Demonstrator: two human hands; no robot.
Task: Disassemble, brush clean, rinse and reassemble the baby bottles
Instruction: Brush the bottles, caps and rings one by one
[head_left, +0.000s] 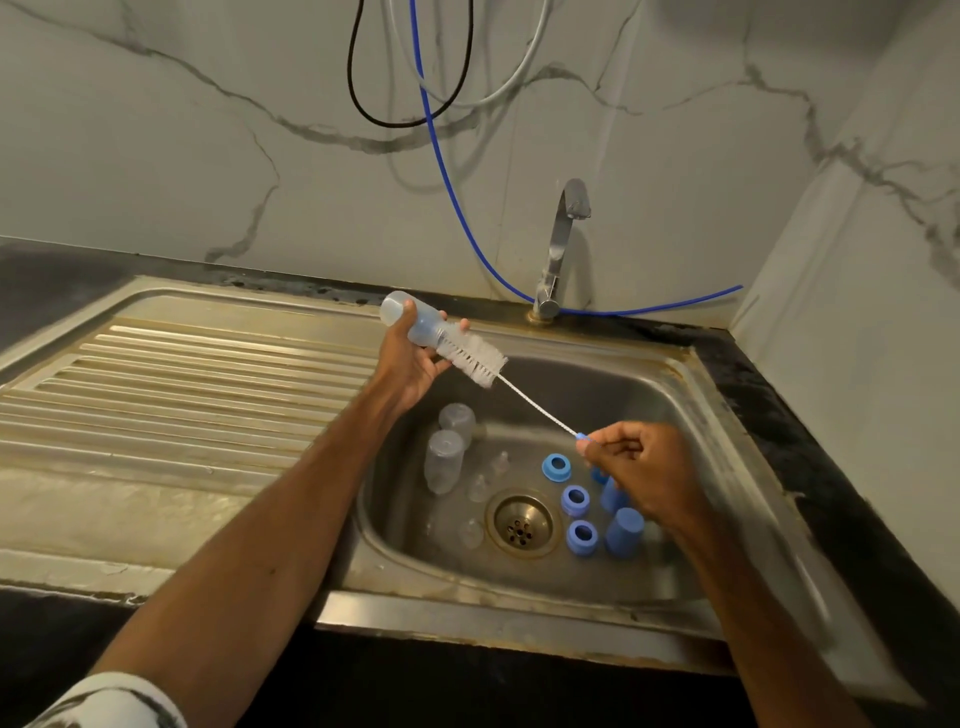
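Head view: left hand (415, 366) grips a clear bottle (408, 322), fingers and thumb wrapped round its body. It is held tilted above the back left edge of the sink (597, 384), mouth pointing down-right. Brush (475, 358) has the end of its white bristles at the bottle mouth, most of the bristles outside. Its thin wire stem runs down-right to a blue handle tip, pinched in the curled fingers of the right hand (641, 467) over the basin. On the basin floor:
- two more clear bottles (444, 462) at left, one right behind the other
- three clear teats (480, 488) between them and the drain (522, 525)
- three blue rings (574, 500) right of the drain
- blue caps (623, 532) just beside the rings, partly hidden by the right hand

Ribbed draining board (182, 389) lies left of the basin. Tap (563, 244) stands at the back rim. Blue hose (452, 192) hangs down the marble wall behind it.
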